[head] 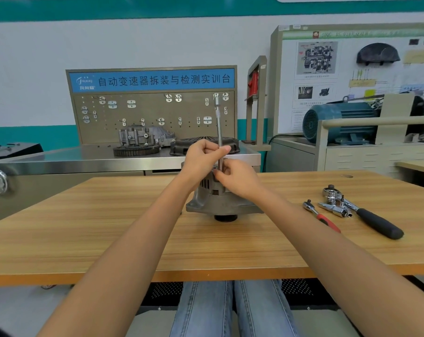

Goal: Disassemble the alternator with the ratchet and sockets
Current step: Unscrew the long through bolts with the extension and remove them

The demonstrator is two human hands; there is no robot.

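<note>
Grey finned alternator [220, 203], pulley down

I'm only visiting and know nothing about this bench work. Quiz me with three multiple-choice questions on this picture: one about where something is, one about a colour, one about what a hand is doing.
1. Where do the spare ratchets lie?
A. right of the alternator
B. left of the alternator
C. on the floor

2. What colour is the smaller ratchet's grip?
A. blue
B. red
C. yellow

3. What is the left hand doing?
A. lying flat on the table
B. pinching the upright extension bar
C. holding a ratchet

Answers:
1 A: both ratchets rest on the table to the right of the alternator.
2 B: the smaller ratchet ends in a red grip.
3 B: the left hand pinches the extension bar, which stands over the alternator.
</note>
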